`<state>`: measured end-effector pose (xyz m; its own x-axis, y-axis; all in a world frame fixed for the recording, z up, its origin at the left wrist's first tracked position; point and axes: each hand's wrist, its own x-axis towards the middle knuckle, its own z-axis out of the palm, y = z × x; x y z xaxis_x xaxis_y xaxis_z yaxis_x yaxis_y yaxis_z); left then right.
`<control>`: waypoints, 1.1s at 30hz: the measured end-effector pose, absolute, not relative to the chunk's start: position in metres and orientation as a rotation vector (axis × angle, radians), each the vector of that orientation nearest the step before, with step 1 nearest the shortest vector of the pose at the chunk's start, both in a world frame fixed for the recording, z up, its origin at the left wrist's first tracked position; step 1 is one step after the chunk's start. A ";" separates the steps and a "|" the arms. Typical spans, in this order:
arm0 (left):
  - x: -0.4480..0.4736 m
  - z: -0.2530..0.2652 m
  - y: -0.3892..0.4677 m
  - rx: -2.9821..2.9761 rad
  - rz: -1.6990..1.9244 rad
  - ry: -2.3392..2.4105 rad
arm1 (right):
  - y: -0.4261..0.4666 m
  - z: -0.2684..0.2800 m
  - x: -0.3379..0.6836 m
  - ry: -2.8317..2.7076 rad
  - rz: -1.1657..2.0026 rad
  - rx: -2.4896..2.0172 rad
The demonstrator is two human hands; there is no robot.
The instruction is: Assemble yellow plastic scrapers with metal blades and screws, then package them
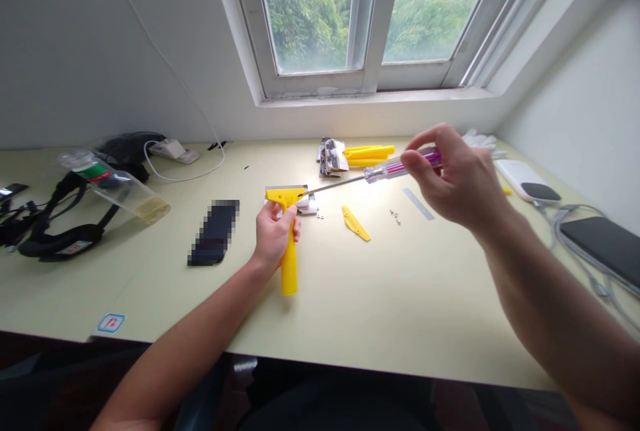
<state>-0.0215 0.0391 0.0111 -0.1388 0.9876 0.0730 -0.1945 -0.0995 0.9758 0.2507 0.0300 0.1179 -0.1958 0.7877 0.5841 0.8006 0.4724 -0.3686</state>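
My left hand (274, 234) is closed around a yellow scraper (289, 271), its handle pointing toward me and its wide head away. A thin metal blade edge shows along the far side of the head. In my right hand (445, 174) is a screwdriver (383, 170) with a clear and purple handle. Its shaft slants down to the left, and the tip meets the scraper head near the right-hand screw hole. A loose yellow cover piece (355, 223) lies to the right of the scraper. Small screws (395, 216) and a flat metal blade (419, 204) rest farther right.
More yellow handles (370, 154) lie by folded printed packaging (331, 156) below the window. A phone (214, 232), a tilted plastic bottle (120, 188) and a black strap (65, 244) occupy the left. A white device (527, 180), cables and a black power bank (607, 244) sit at right.
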 end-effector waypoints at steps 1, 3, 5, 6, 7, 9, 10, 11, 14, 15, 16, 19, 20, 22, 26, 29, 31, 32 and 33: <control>-0.022 0.011 0.039 1.053 1.456 1.105 | 0.031 0.117 0.252 -2.001 -0.018 -1.292; -0.022 0.011 0.039 1.051 1.455 1.098 | 0.033 0.116 0.253 -2.063 0.027 -1.187; -0.022 0.011 0.039 1.060 1.445 1.089 | 0.034 0.113 0.253 -1.987 -0.005 -1.162; -0.022 0.011 0.039 1.061 1.438 1.085 | 0.035 0.112 0.253 -1.916 -0.033 -1.183; -0.021 0.012 0.038 1.057 1.435 1.080 | 0.035 0.111 0.252 -1.866 -0.044 -1.191; -0.020 0.012 0.038 1.042 1.436 1.076 | 0.034 0.109 0.249 -1.874 0.026 -1.142; -0.020 0.012 0.037 1.034 1.439 1.076 | 0.034 0.108 0.248 -1.892 0.080 -1.104; -0.019 0.012 0.037 1.034 1.435 1.071 | 0.034 0.107 0.246 -1.886 0.097 -1.090; -0.018 0.011 0.035 1.047 1.410 1.053 | 0.034 0.107 0.246 -1.742 -0.022 -1.198; -0.018 0.010 0.035 1.046 1.406 1.049 | 0.034 0.108 0.247 -1.743 -0.032 -1.218; -0.018 0.010 0.035 1.041 1.407 1.048 | 0.034 0.109 0.249 -1.802 0.006 -1.210; -0.020 0.010 0.037 1.035 1.425 1.051 | 0.035 0.113 0.255 -2.002 0.142 -1.161; -0.020 0.010 0.037 1.038 1.428 1.050 | 0.036 0.113 0.257 -1.990 0.106 -1.202; -0.021 0.011 0.038 1.045 1.434 1.049 | 0.037 0.114 0.259 -1.922 0.016 -1.284; -0.022 0.012 0.039 1.026 1.439 1.040 | 0.037 0.114 0.258 -2.056 0.159 -1.176; -0.023 0.012 0.039 1.027 1.421 1.019 | 0.034 0.116 0.256 -1.950 0.083 -1.273; -0.022 0.012 0.038 1.019 1.414 1.016 | 0.031 0.118 0.255 -1.976 0.073 -1.233; -0.022 0.012 0.038 1.013 1.413 1.016 | 0.030 0.119 0.255 -2.024 0.108 -1.168; -0.021 0.012 0.038 1.006 1.411 1.016 | 0.029 0.120 0.255 -2.063 0.137 -1.115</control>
